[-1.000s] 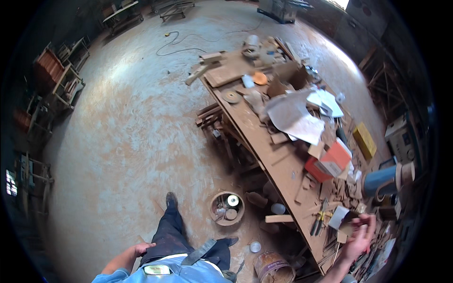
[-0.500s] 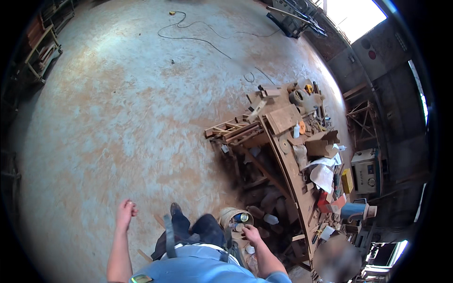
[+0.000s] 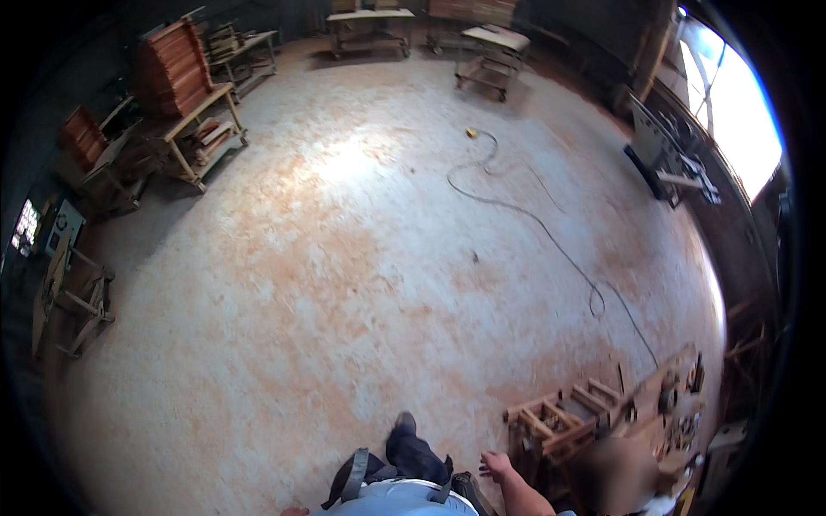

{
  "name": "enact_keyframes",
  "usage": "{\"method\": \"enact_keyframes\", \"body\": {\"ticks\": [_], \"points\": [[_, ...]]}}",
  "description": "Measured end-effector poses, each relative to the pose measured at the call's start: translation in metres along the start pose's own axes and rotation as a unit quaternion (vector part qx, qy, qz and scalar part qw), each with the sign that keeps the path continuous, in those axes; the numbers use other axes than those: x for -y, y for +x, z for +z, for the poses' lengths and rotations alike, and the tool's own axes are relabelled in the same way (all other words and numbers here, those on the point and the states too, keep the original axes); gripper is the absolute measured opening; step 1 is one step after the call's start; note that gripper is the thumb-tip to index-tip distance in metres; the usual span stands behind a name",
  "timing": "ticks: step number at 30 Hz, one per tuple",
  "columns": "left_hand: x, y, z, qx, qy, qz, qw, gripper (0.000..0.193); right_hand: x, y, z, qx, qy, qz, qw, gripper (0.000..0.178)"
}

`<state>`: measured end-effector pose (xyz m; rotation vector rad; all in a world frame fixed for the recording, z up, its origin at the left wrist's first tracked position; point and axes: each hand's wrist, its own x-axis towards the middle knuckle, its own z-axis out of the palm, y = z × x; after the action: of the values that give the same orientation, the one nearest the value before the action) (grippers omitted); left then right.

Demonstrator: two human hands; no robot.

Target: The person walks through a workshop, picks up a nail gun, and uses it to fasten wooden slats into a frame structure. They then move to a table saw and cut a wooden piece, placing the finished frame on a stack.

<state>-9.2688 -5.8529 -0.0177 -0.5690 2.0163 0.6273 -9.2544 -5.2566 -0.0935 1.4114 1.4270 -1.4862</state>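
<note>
My right hand (image 3: 496,464) hangs at my right side above the floor, just left of the cluttered workbench. Its fingers are loosely apart, and nothing shows in them. Only a sliver of my left hand (image 3: 295,512) shows at the lower edge; its fingers are mostly cut off. Closest to my right hand is a stack of wooden frames (image 3: 551,421) at the bench's end. The workbench (image 3: 658,391) carries tools and scraps, and a blurred patch covers part of it.
A dark cable (image 3: 538,219) winds over the dusty floor (image 3: 344,301) from a yellow end piece (image 3: 471,133). Wheeled carts (image 3: 202,129) with stacked reddish wood stand at the left. More wheeled tables (image 3: 495,39) are at the back. A machine (image 3: 667,159) stands by the bright opening.
My view has swung left and up, so the bench now sits at the lower right. My right hand is away from the bucket, which has left view. My left hand has dropped almost out of view.
</note>
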Motion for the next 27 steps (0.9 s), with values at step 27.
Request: {"method": "enact_keyframes", "body": {"ticks": [27], "points": [[-0.562, 0.616, -0.787, -0.297, -0.08, 0.157, 0.939, 0.042, 1.019, 0.241, 0.351, 0.063, -0.028, -0.073, 0.995, 0.045]]}}
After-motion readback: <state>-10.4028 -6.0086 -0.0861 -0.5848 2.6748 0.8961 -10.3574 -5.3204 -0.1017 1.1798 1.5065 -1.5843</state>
